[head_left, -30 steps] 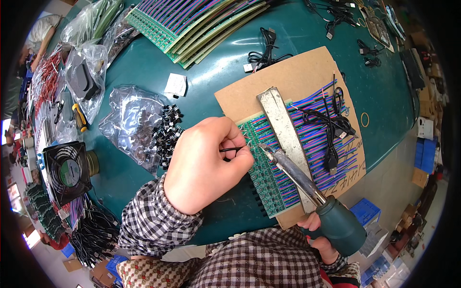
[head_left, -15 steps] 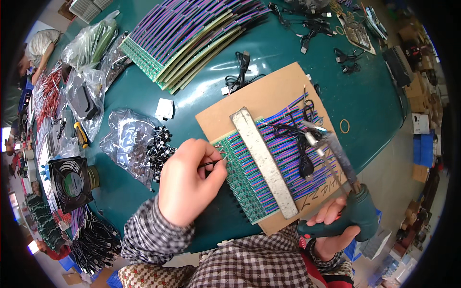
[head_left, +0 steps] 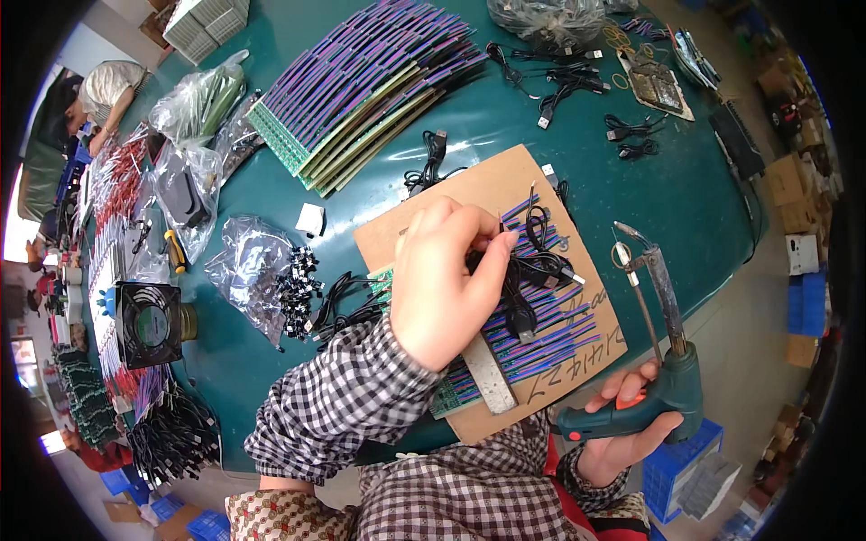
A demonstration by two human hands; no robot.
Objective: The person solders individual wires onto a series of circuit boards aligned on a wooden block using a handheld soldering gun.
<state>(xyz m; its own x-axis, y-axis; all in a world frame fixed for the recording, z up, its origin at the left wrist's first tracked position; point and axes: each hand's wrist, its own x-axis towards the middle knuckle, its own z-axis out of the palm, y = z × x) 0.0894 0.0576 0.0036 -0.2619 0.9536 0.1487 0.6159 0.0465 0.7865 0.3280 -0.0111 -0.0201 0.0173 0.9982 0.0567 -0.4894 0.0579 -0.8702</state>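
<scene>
Cardboard (head_left: 383, 233) lies askew by the near edge of the green worktop (head_left: 687, 191), carrying a circuit board (head_left: 444, 402) with rows of blue and pink wires (head_left: 564, 335). The wires run from the board's left part toward the right, tilting slightly to the far side. A metal bar (head_left: 490, 374) lies across them, its long axis slanting from far left to near right, its upper part hidden by the left hand (head_left: 446, 288).

That hand's thumb and forefinger come close together above black cables (head_left: 519, 316) on the wires; I cannot tell whether they pinch one. The right hand (head_left: 613, 453) has its fingers wrapped around the handle of a soldering gun (head_left: 683, 389), held out past the worktop's near right edge. The gun's barrel stands lengthwise toward the far edge, leaning a little left, and its bent tip points left, well apart from the board.

Another black cable (head_left: 347, 302) lies at the board's left edge, beside small black parts (head_left: 298, 293) and a clear bag (head_left: 248, 275).
</scene>
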